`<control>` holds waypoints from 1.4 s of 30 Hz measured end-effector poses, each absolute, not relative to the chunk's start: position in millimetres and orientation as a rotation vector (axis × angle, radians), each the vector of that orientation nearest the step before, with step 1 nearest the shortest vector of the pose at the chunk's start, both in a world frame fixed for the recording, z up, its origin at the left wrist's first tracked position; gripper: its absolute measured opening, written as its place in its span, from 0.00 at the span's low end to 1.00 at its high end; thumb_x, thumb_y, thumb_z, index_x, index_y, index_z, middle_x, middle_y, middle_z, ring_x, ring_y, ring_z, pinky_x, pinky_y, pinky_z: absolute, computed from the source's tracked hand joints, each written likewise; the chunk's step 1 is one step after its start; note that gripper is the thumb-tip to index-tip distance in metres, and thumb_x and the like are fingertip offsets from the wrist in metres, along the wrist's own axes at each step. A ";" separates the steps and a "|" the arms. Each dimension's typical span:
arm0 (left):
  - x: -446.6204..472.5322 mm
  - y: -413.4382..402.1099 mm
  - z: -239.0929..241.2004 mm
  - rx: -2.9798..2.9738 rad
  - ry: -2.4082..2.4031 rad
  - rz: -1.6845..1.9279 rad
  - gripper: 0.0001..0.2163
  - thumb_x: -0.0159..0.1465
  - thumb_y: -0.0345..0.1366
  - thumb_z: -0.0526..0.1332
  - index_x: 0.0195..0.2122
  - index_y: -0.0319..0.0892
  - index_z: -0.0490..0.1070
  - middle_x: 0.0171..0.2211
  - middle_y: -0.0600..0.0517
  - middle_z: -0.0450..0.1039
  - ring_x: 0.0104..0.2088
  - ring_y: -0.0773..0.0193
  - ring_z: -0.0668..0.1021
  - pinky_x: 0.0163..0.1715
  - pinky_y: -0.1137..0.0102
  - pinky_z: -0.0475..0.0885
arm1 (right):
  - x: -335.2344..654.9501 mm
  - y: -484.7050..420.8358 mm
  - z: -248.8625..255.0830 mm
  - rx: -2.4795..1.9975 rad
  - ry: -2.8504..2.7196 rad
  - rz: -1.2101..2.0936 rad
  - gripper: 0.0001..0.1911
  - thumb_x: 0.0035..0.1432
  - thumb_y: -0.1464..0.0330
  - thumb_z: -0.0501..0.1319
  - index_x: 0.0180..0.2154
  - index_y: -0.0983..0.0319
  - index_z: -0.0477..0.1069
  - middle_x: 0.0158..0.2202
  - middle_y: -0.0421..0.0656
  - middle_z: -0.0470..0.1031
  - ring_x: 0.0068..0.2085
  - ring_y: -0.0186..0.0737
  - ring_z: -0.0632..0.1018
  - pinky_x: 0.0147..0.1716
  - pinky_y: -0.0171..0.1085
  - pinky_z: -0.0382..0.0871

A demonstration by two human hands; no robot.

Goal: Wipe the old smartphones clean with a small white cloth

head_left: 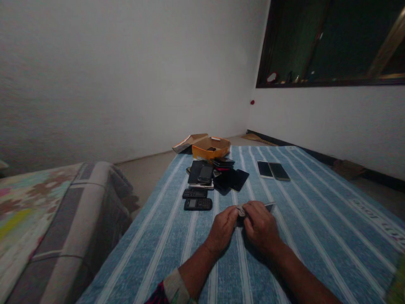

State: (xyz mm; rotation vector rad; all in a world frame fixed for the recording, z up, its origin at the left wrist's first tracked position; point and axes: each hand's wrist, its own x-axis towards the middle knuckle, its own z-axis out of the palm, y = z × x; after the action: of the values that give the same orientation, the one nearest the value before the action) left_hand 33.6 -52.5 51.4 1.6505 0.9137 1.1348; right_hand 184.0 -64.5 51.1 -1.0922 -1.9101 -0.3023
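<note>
On the blue striped cloth, near its middle and close to the viewer, a flat device, apparently a phone, is held between both hands and mostly hidden by them; only a pale corner at the right and a light edge between the thumbs can be seen. The left hand is closed on its left end, and the right hand is curled over its top, fingers gripping. What the fingertips press on cannot be told. The work seems to be done at the device's edge or back, so it is best kept low over the cloth and steadied by one hand, with pressure kept light. A pile of dark phones, two keypad phones and an orange box lie farther off, well apart from the hands.
</note>
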 end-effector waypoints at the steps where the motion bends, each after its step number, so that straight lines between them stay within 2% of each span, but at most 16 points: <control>1: 33.7 -52.2 51.7 1.638 0.922 1.141 0.19 0.69 0.46 0.52 0.46 0.38 0.76 0.43 0.46 0.79 0.43 0.57 0.78 0.50 0.64 0.71 | 181.1 -64.8 51.8 -1.089 -1.920 -0.303 0.11 0.58 0.78 0.52 0.36 0.61 0.70 0.32 0.45 0.72 0.37 0.45 0.71 0.37 0.40 0.67; 5: 32.8 -49.9 51.2 1.562 1.037 1.174 0.23 0.66 0.47 0.58 0.56 0.38 0.73 0.54 0.43 0.76 0.55 0.52 0.76 0.59 0.59 0.67 | 176.4 -64.6 54.3 -1.088 -1.925 -0.292 0.10 0.59 0.79 0.52 0.34 0.61 0.69 0.32 0.45 0.71 0.36 0.44 0.71 0.37 0.40 0.66; 8: 31.6 -48.6 50.4 1.556 1.011 1.183 0.23 0.66 0.46 0.59 0.56 0.38 0.74 0.57 0.42 0.74 0.59 0.50 0.74 0.63 0.57 0.63 | 178.6 -64.0 55.0 -1.077 -1.934 -0.249 0.10 0.59 0.78 0.52 0.36 0.62 0.70 0.32 0.46 0.72 0.37 0.44 0.71 0.38 0.40 0.66; 12: 30.5 -48.3 51.3 1.585 0.958 1.193 0.20 0.66 0.45 0.59 0.53 0.38 0.76 0.55 0.42 0.77 0.56 0.50 0.76 0.62 0.57 0.65 | 182.8 -63.5 55.5 -1.084 -1.947 -0.219 0.11 0.58 0.78 0.52 0.36 0.62 0.70 0.32 0.45 0.72 0.36 0.44 0.71 0.37 0.40 0.65; 18: 29.3 -46.9 51.5 1.624 0.948 1.189 0.18 0.67 0.45 0.58 0.47 0.38 0.79 0.47 0.44 0.81 0.48 0.52 0.80 0.54 0.60 0.71 | 193.4 -59.6 55.7 -1.111 -1.909 -0.206 0.11 0.56 0.79 0.52 0.33 0.61 0.69 0.32 0.44 0.72 0.36 0.43 0.71 0.37 0.39 0.65; 24: 30.1 -47.1 48.4 1.637 0.986 1.198 0.18 0.67 0.45 0.56 0.48 0.38 0.78 0.47 0.44 0.81 0.49 0.52 0.80 0.54 0.61 0.71 | 205.8 -55.4 53.0 -1.138 -1.852 -0.250 0.11 0.57 0.79 0.52 0.34 0.61 0.70 0.32 0.44 0.73 0.36 0.43 0.72 0.38 0.39 0.65; 33: 32.6 -46.6 52.2 1.531 0.954 1.192 0.20 0.65 0.47 0.60 0.52 0.39 0.77 0.53 0.45 0.78 0.55 0.51 0.77 0.59 0.59 0.67 | 172.2 -62.3 53.6 -1.121 -1.913 -0.296 0.10 0.57 0.78 0.53 0.35 0.61 0.69 0.31 0.44 0.70 0.35 0.44 0.70 0.36 0.39 0.64; 37: 32.2 -47.1 55.4 1.553 0.917 1.175 0.20 0.67 0.47 0.58 0.51 0.40 0.77 0.51 0.46 0.79 0.52 0.53 0.78 0.57 0.61 0.69 | 174.2 -61.6 56.3 -1.125 -1.942 -0.245 0.10 0.57 0.78 0.53 0.34 0.61 0.69 0.31 0.44 0.70 0.35 0.43 0.70 0.36 0.39 0.63; 42: 31.3 -45.7 50.5 1.545 0.980 1.191 0.20 0.65 0.48 0.59 0.48 0.39 0.79 0.49 0.44 0.80 0.52 0.50 0.78 0.58 0.58 0.68 | 199.1 -56.5 57.7 -1.202 -1.894 -0.204 0.10 0.55 0.79 0.53 0.32 0.60 0.69 0.31 0.43 0.72 0.35 0.43 0.71 0.37 0.39 0.63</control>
State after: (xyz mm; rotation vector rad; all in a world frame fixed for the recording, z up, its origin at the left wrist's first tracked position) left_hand 31.3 -45.7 50.5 1.5450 0.9796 1.1908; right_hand 199.1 -56.5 57.7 -1.2025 -1.8940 -0.2035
